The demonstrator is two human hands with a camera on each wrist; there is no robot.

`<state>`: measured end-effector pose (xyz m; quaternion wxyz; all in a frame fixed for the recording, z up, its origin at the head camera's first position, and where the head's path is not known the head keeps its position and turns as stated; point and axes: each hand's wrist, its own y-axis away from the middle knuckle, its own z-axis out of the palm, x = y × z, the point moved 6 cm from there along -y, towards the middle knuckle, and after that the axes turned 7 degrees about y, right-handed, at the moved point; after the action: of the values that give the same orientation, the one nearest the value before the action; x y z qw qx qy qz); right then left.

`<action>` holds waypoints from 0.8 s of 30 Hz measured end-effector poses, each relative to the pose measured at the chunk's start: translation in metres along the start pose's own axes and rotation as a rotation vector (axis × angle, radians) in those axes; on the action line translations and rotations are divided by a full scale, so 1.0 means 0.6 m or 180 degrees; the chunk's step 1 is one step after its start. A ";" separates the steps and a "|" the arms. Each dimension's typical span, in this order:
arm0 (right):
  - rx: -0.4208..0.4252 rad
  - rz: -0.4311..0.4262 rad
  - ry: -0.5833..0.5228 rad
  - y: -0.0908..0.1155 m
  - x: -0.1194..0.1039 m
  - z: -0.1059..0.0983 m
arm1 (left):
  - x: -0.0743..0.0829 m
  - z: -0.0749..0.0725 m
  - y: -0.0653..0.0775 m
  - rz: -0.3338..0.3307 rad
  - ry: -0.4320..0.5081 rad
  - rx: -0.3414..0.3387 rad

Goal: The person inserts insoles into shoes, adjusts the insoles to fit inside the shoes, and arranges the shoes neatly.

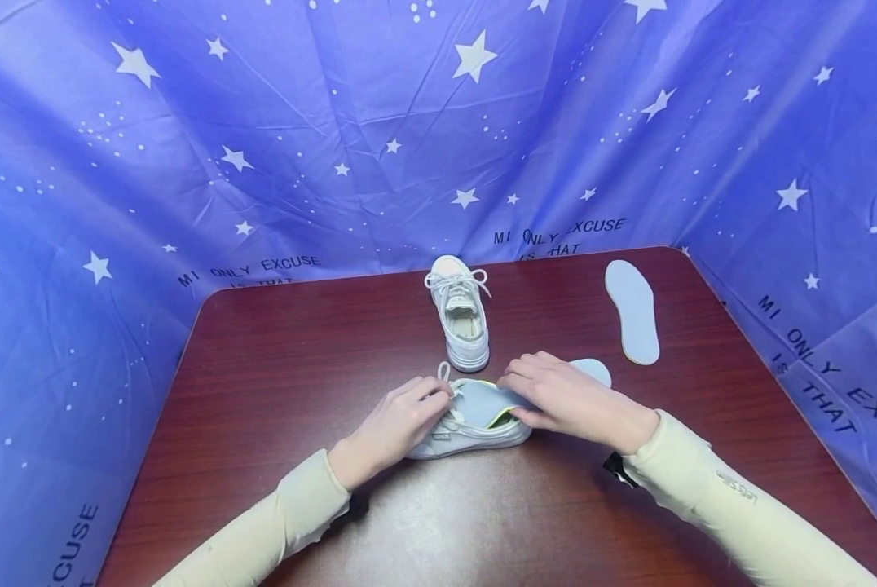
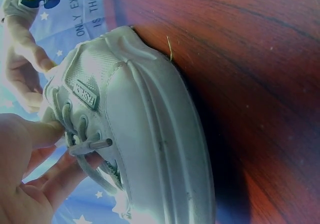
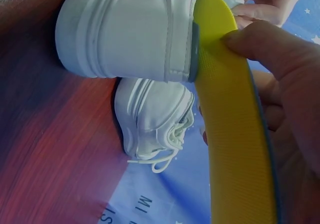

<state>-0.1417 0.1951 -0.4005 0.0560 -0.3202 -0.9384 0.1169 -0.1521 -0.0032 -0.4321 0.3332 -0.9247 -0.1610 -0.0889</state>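
A white lace-up sneaker lies near the middle of the table, toe to the left. My left hand pinches the tongue at the laces; the left wrist view shows thumb and fingers close around the top of the sneaker. In my right hand is an insole, grey-blue on top. Its yellow underside faces the right wrist view, where the insole bends into the sneaker's opening under my thumb. One end enters the shoe; the other sticks out beyond my right hand.
Behind the held sneaker stands its white mate, laces tied in a bow. A second grey-blue insole lies flat at the back right of the reddish-brown table. A blue star-printed curtain hangs around the table.
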 end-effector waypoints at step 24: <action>0.0080 -0.0142 0.0425 -0.022 -0.019 0.020 | -0.002 0.002 0.001 -0.0054 -0.0006 -0.0069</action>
<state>-0.1428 0.1758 -0.4093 0.1251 -0.3056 -0.9380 0.1058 -0.1530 -0.0031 -0.4338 0.3223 -0.9270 -0.1681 -0.0926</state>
